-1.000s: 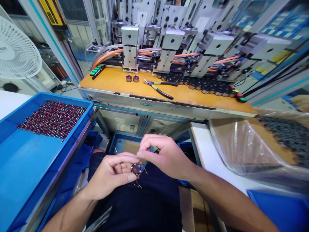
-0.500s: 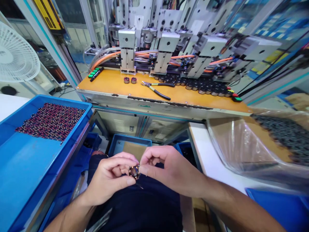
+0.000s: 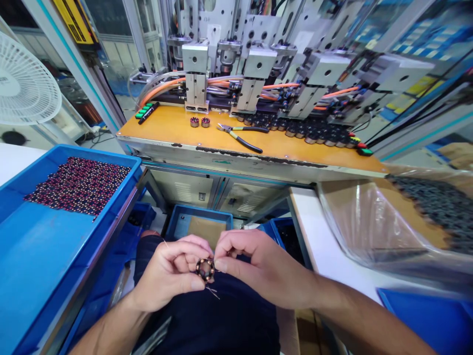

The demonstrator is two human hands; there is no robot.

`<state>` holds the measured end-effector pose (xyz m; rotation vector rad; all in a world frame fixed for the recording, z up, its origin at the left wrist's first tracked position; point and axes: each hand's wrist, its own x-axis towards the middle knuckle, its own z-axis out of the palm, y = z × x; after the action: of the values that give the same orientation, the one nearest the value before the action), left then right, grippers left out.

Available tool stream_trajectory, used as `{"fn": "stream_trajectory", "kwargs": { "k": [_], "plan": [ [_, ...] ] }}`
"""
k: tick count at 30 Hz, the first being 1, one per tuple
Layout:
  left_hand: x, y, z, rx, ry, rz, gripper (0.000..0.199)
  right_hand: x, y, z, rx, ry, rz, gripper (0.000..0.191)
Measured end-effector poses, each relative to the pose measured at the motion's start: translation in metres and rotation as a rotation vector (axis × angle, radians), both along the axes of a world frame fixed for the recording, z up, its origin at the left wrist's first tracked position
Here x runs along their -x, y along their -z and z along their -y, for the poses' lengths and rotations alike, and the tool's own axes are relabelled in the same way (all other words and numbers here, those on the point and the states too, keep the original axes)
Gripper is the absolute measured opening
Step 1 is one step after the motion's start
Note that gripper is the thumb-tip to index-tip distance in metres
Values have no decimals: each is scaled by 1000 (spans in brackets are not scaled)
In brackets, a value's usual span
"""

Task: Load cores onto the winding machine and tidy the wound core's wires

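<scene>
Coil part-hidden by fingertips of left hand and right hand; wire ends too fine to trace.

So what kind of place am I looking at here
Most likely a factory assembly station for small wound motor parts: a multi-head machine behind an orange bench, a blue tray of finished coils, and both hands holding one coil.

A coil sits between left hand and right hand. Left lies a tray of parts; ahead, pliers on a bench; behind, a machine.
</scene>
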<state>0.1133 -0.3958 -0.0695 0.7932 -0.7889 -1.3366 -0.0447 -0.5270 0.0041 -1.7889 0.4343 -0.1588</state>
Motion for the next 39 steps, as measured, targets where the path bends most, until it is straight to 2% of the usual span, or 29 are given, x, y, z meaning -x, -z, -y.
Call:
{"fn": "stream_trajectory", "kwargs": {
  "k": [11, 17, 20, 22, 23, 26, 28, 32, 39],
  "plan": [
    [2, -4, 4, 76, -29, 50, 41, 5, 3, -4, 7, -5, 74, 16],
    [3, -7, 4, 86, -35, 70, 35, 7, 1, -6, 80, 5, 85, 16],
    [3, -7, 4, 85, -33, 53, 31, 14, 1, -2, 118, -119, 113, 14],
    [2, -8, 5, 74, -23, 23, 31, 21, 2, 3, 213, -217, 137, 12],
    [2, -8, 5, 67, -11, 2, 30, 23, 4, 5, 311, -224, 164, 9],
    [1, -10, 7, 40, 63, -87, 29, 25, 9, 10, 706, -98, 316, 6],
    [3, -11, 8, 17, 126, -151, 28, 21, 12, 10, 867, -76, 437, 11],
    [7, -10, 9, 3, 182, -259, 30, 11, 15, 8, 918, -136, 576, 14],
    [8, -7, 7, -28, 165, -285, 31, 5, 15, 9, 865, -161, 604, 5]
  ]
}}
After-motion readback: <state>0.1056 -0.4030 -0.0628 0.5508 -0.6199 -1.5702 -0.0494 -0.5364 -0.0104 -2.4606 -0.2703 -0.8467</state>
